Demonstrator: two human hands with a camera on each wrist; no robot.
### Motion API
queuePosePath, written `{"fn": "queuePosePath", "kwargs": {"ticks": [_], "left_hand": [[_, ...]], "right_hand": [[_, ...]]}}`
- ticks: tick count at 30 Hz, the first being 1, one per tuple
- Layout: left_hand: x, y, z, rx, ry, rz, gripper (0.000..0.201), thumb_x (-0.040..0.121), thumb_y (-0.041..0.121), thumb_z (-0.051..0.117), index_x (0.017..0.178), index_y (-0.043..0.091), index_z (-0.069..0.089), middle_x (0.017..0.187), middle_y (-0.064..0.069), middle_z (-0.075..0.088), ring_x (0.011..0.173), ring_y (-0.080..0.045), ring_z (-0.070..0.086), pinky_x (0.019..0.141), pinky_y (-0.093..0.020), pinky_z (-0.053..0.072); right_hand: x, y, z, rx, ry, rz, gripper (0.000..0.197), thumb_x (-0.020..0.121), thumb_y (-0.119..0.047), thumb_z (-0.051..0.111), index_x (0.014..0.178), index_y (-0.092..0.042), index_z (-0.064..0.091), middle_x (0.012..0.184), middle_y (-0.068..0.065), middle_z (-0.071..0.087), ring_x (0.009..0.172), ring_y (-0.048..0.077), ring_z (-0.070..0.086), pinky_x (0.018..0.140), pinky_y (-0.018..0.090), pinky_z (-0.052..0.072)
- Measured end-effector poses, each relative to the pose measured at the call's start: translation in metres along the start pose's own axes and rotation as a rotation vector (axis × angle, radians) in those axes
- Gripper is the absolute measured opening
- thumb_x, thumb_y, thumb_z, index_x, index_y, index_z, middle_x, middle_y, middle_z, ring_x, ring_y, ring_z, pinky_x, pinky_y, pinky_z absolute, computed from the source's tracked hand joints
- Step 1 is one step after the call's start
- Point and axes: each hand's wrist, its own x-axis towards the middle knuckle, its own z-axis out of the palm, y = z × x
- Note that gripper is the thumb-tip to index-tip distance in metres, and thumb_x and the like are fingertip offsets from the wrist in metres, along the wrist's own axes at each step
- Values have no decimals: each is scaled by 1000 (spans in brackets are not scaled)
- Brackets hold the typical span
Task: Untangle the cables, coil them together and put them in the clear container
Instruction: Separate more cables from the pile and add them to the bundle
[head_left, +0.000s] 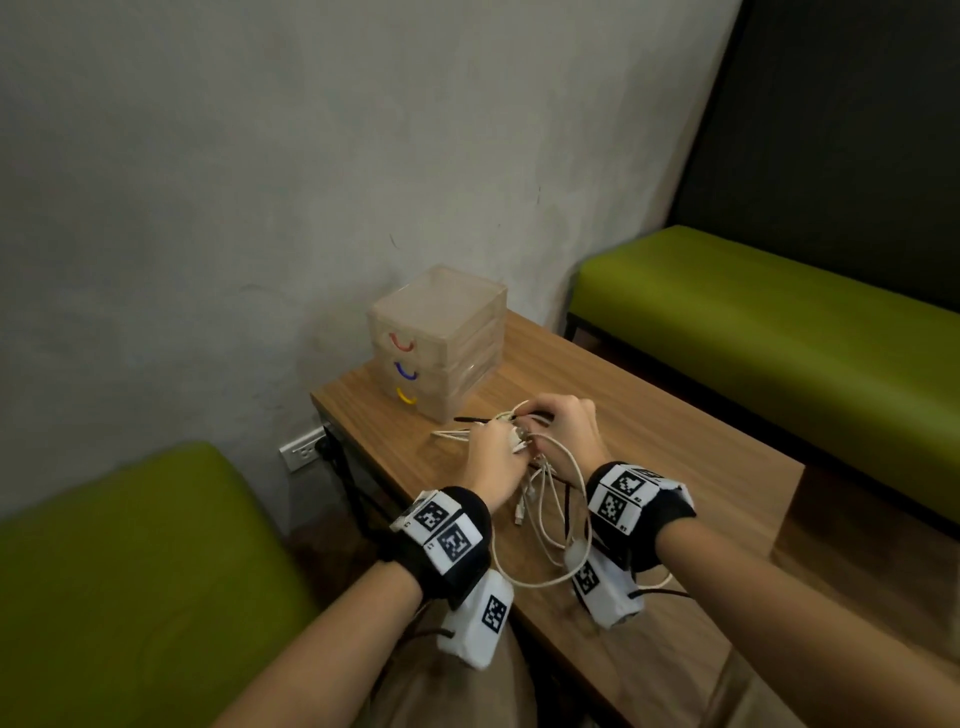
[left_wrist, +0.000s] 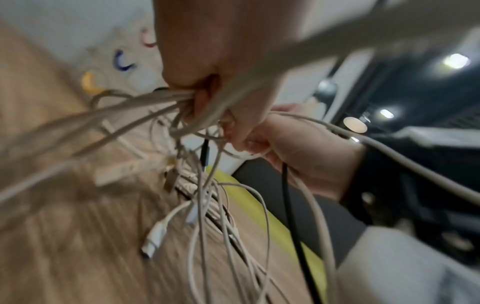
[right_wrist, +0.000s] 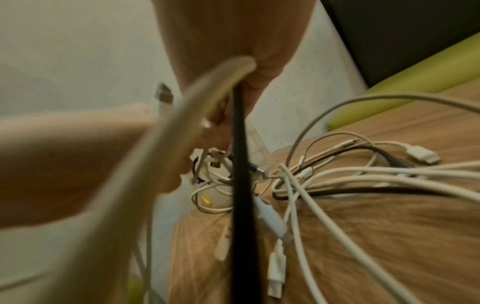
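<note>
Wooden table (head_left: 675, 447): both hands grip cables (head_left: 545, 499) near container (head_left: 441, 338).

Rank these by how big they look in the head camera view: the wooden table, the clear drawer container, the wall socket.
1. wooden table: largest by far.
2. clear drawer container: mid-sized, standing at the table's far corner.
3. wall socket: smallest, low on the wall.
None look alike.
</note>
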Motion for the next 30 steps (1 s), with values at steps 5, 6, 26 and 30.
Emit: {"fn": "queuePosePath", "kwargs": {"ticks": [5,6,26,30], "left_hand": [[-3,-3,-10,205,-23,83,21,85,3,48,99,5,63,94,-16,66,90,-32,61,69,-35,47],[-3,-5,-14,208,-5,90,20,85,3,48,97,4,63,92,-16,65,88,-32,60,66,-34,45],[-20,-8,-13,32,12,158,14,85,-1,53,81,2,66,71,-17,63,64,-28,57,55,-33,39],[-19,-5,-14,-9,26,183,14,82,-2,54,72,1,64,63,-10,58,55,-19,48,53,-28,35]], "right_hand": [[2,5,4,-48,25,16,12,87,-17,60,89,-16,72,88,3,72,87,17,64,80,36,53],[1,6,3,-89,35,8,11,87,-21,61,88,-18,72,86,1,73,84,16,65,78,37,53],[22,-7,-1,-586,-144,20,11,89,-18,58,93,-15,67,98,8,67,92,30,61,70,35,43],[29,-9,-3,-664,-165,-12,13,88,-17,58,94,-15,69,96,9,67,92,32,61,67,33,41]]}}
